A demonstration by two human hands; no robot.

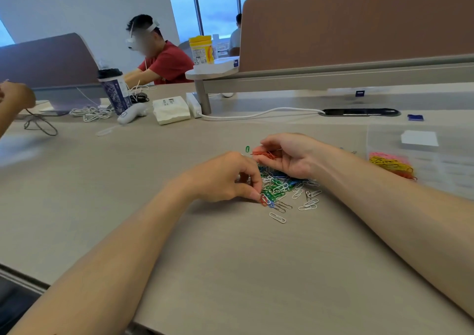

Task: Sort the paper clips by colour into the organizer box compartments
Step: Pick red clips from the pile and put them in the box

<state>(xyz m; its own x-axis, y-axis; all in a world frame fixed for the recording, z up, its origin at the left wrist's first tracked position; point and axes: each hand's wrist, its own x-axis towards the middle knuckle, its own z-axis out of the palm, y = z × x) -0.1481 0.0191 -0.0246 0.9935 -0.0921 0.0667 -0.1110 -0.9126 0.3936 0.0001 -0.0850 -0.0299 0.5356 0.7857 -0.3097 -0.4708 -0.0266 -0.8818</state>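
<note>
A mixed pile of paper clips, green, blue, white and silver, lies on the desk between my hands. My left hand reaches down at the pile's near left edge, and its fingertips pinch a red clip. Just behind the pile, my right hand grips a small bunch of red clips. A lone green clip lies behind it. The clear organizer box stands at the right, with pink, yellow and orange clips in its left compartments.
At the back stand a cup, a tissue pack, a white cable and a brown divider. Another person sits at the far left desk, and a second person's hand shows at the left edge.
</note>
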